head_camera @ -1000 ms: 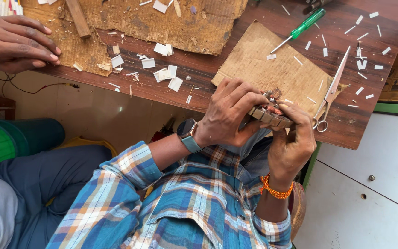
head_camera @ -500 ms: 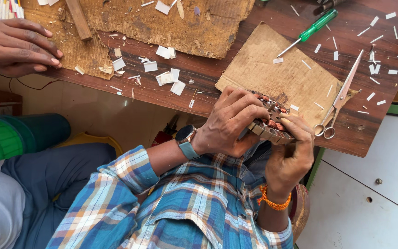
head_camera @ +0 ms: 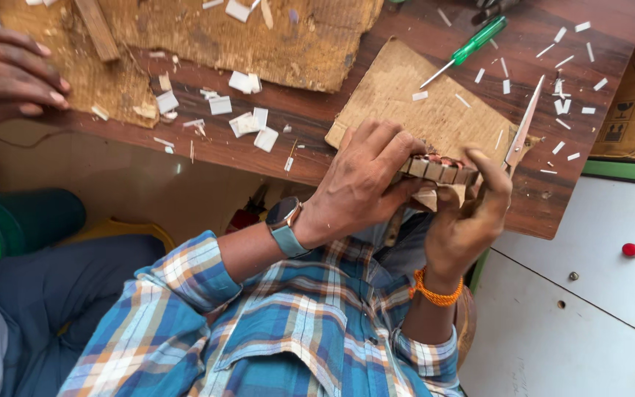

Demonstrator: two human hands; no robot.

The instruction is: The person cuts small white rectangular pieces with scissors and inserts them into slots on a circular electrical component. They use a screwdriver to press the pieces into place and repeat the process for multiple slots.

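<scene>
left hand (head_camera: 358, 187) + right hand (head_camera: 472, 217) grip segmented wooden strip (head_camera: 439, 170) | above cardboard sheet (head_camera: 420, 103)

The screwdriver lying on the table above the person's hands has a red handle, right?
Not quite. The screwdriver does lie on the table above the person's hands, but its handle is green, not red, as the head view shows. The left hand and right hand hold a small wooden strip between them.
</scene>
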